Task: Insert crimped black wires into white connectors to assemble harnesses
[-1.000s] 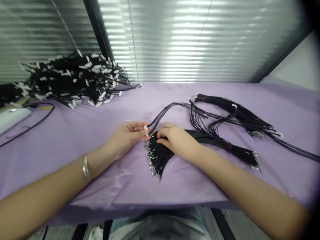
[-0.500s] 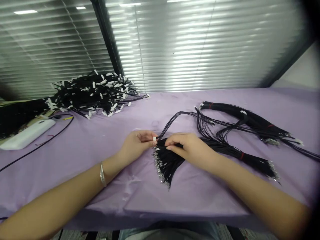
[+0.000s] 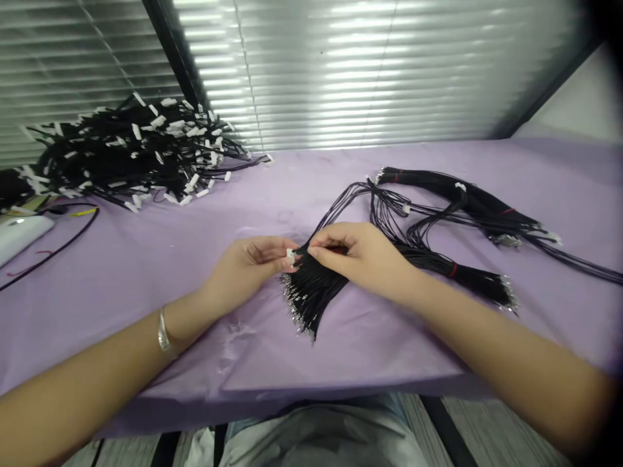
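Between thumb and fingers, my left hand [image 3: 248, 263] pinches a small white connector housing [image 3: 291, 257]. Black wires [image 3: 335, 206] run from near the housing up and off to the right. My right hand [image 3: 363, 256] is closed in a pinch just right of the housing, with its fingertips on a thin black wire. Under both hands lies a fanned bundle of black wires [image 3: 316, 288], whose silver crimped ends point left and toward me. A red tie [image 3: 453, 269] binds this bundle further right.
A second tied black wire bundle [image 3: 438, 188] lies behind on the right. At the back left is a heap of black cables with white connectors [image 3: 146, 149]. A white device [image 3: 24, 237] and a black cord [image 3: 73, 245] rest on the purple table cover [image 3: 204, 220].
The view has tilted down and shifted slightly right. My right fingertips have come closer to the white housing, which my left hand still pinches and which now shows a broader face.
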Motion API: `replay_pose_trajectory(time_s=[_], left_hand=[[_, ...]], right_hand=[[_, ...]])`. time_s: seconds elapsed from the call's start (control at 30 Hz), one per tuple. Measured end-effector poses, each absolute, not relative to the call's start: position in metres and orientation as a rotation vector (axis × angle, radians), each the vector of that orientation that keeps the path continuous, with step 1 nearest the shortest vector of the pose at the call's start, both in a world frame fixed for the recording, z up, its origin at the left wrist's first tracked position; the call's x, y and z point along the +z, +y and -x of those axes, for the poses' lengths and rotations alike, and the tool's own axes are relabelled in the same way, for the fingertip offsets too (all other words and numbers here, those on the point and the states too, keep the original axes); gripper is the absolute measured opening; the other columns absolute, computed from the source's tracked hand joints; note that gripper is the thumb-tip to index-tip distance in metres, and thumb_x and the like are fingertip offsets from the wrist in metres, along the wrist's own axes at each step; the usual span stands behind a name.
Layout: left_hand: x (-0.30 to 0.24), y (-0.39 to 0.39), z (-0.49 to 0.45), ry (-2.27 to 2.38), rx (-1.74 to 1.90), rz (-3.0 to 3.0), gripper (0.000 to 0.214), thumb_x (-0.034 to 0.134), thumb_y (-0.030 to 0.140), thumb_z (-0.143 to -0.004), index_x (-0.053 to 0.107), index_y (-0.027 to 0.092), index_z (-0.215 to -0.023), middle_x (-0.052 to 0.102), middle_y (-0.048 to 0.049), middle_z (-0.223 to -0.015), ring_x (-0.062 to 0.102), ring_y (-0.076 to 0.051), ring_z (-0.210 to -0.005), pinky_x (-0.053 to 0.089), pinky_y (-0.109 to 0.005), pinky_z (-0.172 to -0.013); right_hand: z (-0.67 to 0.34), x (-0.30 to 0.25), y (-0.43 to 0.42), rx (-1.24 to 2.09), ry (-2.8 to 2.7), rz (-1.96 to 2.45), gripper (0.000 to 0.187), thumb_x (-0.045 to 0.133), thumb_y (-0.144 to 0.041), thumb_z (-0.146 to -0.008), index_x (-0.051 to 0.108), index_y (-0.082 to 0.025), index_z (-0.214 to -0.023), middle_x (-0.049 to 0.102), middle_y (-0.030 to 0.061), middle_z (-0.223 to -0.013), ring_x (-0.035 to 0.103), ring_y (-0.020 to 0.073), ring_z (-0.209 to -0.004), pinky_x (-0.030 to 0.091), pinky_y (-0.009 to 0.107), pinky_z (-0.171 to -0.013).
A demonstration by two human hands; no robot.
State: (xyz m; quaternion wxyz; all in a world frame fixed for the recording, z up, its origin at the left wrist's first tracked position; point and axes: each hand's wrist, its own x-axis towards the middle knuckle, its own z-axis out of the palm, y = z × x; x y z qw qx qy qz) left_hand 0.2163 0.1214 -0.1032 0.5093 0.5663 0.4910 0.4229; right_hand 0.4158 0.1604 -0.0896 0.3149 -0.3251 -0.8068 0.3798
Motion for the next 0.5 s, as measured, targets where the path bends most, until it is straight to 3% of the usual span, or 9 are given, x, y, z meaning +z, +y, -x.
replay_pose_trajectory(time_s=[0.5], left_hand=[[-0.1020, 0.1184, -0.2188, 1.030, 1.030, -1.063, 0.019, 0.076, 0.014, -0.070, 0.070, 0.019, -0.087, 0.074, 0.0000, -0.080, 0.069, -0.013, -0.072, 0.057, -0.026, -0.074]], right_hand=[[-0.4183, -0.0839, 0.1573, 0.987, -2.122, 0.944, 0.011, 0.057, -0.015, -0.075, 0.063, -0.014, -0.066, 0.057, -0.0030, -0.059, 0.048, 0.0061, -0.053, 0.034, 0.019, -0.050]])
